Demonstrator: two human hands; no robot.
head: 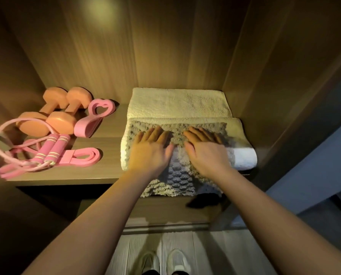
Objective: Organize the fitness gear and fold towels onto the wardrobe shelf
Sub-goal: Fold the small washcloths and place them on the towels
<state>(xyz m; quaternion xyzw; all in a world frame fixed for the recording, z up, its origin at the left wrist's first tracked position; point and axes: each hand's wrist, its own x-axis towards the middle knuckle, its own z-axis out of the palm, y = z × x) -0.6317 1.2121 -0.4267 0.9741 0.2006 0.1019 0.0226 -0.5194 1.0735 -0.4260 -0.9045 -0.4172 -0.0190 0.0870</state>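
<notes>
Grey towel (177, 133) centre-right of frame, atop a pale folded towel (245, 159), near end drooping over the shelf (104, 133) edge. L hand (149, 149) and R hand (205, 149) press flat on it, fingers straight; neither grip holds anything. Cream towel (177, 102) folded behind. Left of frame: dumbbells (54, 114), jump rope (46, 153), pink band (82, 155), so gear looks sorted. Remaining: grey towel's overhang, prob. one more fold.

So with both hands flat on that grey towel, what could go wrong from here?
1. The grey towel overhangs the front edge of the shelf; once the left hand and right hand lift, it might slide off.
2. Pushing it back could ruck the folded white towel underneath.
3. The jump rope lies near the shelf front, where an arm could snag it.
</notes>
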